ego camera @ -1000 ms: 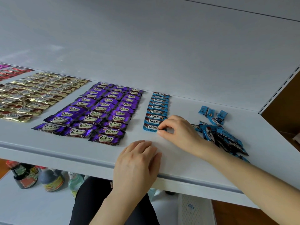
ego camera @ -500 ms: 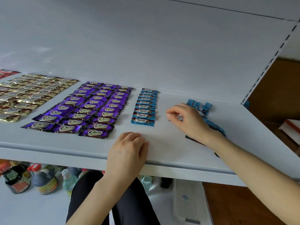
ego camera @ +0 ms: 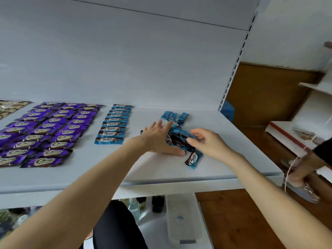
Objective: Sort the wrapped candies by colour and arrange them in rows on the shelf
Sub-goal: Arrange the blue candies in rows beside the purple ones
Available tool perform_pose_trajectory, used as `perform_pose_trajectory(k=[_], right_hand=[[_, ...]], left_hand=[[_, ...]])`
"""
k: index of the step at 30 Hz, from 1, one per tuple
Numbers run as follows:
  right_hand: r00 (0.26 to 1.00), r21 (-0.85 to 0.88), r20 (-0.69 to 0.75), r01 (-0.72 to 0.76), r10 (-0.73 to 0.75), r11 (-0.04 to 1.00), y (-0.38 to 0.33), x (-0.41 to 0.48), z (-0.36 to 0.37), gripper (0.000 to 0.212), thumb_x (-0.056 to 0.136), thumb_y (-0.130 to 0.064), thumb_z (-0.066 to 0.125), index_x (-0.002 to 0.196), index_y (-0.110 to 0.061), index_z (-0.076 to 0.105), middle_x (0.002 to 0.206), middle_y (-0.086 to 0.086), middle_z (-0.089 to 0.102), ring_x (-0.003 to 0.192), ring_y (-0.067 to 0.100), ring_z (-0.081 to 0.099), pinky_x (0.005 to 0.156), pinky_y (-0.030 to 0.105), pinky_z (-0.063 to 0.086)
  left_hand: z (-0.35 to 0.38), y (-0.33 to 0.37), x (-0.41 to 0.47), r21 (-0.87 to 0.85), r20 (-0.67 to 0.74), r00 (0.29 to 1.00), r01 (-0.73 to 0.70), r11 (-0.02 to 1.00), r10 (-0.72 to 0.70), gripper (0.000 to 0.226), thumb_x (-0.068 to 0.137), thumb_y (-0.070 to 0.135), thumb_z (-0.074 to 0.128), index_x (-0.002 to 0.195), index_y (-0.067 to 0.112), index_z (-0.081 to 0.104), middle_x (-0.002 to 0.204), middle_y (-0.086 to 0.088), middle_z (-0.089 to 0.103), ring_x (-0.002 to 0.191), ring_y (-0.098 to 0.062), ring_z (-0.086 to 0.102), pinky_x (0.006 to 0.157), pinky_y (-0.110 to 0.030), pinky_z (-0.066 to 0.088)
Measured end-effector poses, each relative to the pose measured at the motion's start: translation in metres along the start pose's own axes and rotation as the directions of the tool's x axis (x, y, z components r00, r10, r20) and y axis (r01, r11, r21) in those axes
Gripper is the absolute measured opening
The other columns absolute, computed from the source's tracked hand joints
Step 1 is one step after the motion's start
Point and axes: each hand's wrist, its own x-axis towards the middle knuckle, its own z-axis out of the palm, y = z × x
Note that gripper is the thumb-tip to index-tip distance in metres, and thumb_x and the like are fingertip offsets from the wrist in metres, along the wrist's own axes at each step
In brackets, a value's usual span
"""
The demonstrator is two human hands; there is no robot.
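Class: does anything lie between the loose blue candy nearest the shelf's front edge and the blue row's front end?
Only the left hand, spread at the pile, crosses the stretch from that candy to the blue row; no other thing lies there.

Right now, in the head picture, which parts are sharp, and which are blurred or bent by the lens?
Head view: Choco print on the blue row reads sharp; the left hand and right hand are slightly motion-smeared; the slotted shelf upright bows from wide-angle distortion; the far right edge is heavily blurred; light is soft, shadows faint.
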Motion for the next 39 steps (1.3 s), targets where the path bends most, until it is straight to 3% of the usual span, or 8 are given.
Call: perform_pose_trajectory(k=[5,13,17,22,25,30,35,39], right_hand=[[0.998,-0.01,-0.054,0.023,-0.023,1.0,0.005,0.012,-0.004,0.018,0.086,-0.022,0.063,0.1,-0.013,0.067,0.092,0.002,0.067,0.084,0.016,0.059,0.073,0.029,0.044],[0.987,0.022,-0.157,0.025,-0.022,0.999,0.014,0.012,-0.011,0.022,0.092,-0.019,0.055,0.105,-0.004,0.062,0.095,0.007,0.063,0.086,0.015,0.055,0.066,0.026,0.038],[0.979,0.044,-0.201,0.038,-0.028,0.998,0.013,0.01,-0.014,0.022,0.092,-0.017,0.054,0.107,-0.002,0.06,0.101,0.012,0.064,0.093,0.023,0.059,0.078,0.036,0.046],[0.955,0.023,-0.288,0.082,-0.072,0.996,0.01,0.012,-0.017,0.02,0.093,-0.017,0.052,0.103,-0.005,0.064,0.101,0.006,0.063,0.097,0.017,0.053,0.074,0.021,0.034],[0.934,0.088,-0.35,0.108,-0.07,0.99,-0.003,0.011,-0.019,0.016,0.092,-0.017,0.052,0.093,-0.008,0.065,0.086,0.004,0.062,0.082,0.015,0.053,0.07,0.026,0.039],[0.986,0.366,-0.161,0.022,0.04,0.93,-0.034,0.008,-0.008,0.012,0.095,-0.02,0.047,0.094,-0.014,0.057,0.071,0.002,0.06,0.051,0.013,0.054,0.043,0.017,0.042],[0.998,0.477,-0.059,0.026,0.003,0.879,-0.066,0.011,0.011,0.016,0.097,-0.02,0.042,0.088,-0.017,0.055,0.071,0.0,0.053,0.05,0.009,0.05,0.044,0.017,0.039],[0.999,0.46,-0.031,0.036,-0.024,0.887,-0.077,0.011,0.017,0.017,0.098,-0.019,0.041,0.09,-0.015,0.055,0.072,-0.001,0.052,0.051,0.008,0.051,0.045,0.017,0.04]], left_hand=[[0.004,0.002,0.009,0.006,-0.093,0.995,-0.024,1.0,0.024,0.091,0.072,0.075,0.05,0.146,0.028,0.026,0.132,-0.008,0.045,0.122,-0.026,0.041,0.1,-0.036,0.037],[0.015,0.012,-0.003,-0.034,-0.389,0.921,-0.049,0.998,0.032,0.047,0.091,0.045,0.052,0.129,0.018,0.047,0.115,-0.013,0.054,0.106,-0.03,0.052,0.08,-0.03,0.039],[0.013,0.007,-0.005,-0.208,-0.442,0.896,-0.076,0.975,-0.024,0.041,0.09,0.034,0.059,0.124,0.013,0.052,0.112,-0.015,0.06,0.097,-0.031,0.056,0.071,-0.03,0.039],[0.007,0.004,-0.011,-0.469,-0.53,0.836,-0.15,0.87,-0.142,0.033,0.086,0.021,0.067,0.112,0.003,0.059,0.102,-0.011,0.065,0.079,-0.02,0.049,0.059,-0.022,0.029],[0.004,0.0,-0.02,-0.537,-0.562,0.804,-0.179,0.825,-0.191,0.027,0.084,0.019,0.069,0.102,0.002,0.061,0.091,-0.008,0.063,0.07,-0.017,0.05,0.05,-0.019,0.035],[0.005,-0.018,-0.046,-0.599,-0.573,0.776,-0.178,0.781,-0.262,0.025,0.081,0.022,0.072,0.097,0.005,0.064,0.08,0.0,0.061,0.059,-0.002,0.049,0.049,-0.008,0.037],[0.009,-0.038,-0.073,-0.661,-0.55,0.77,-0.165,0.732,-0.323,0.019,0.078,0.024,0.074,0.086,0.011,0.062,0.078,-0.002,0.066,0.068,-0.02,0.059,0.06,-0.03,0.046],[0.009,-0.041,-0.082,-0.643,-0.573,0.757,-0.178,0.745,-0.313,0.02,0.078,0.026,0.074,0.08,0.016,0.058,0.071,0.012,0.058,0.064,-0.012,0.052,0.056,-0.021,0.039]])
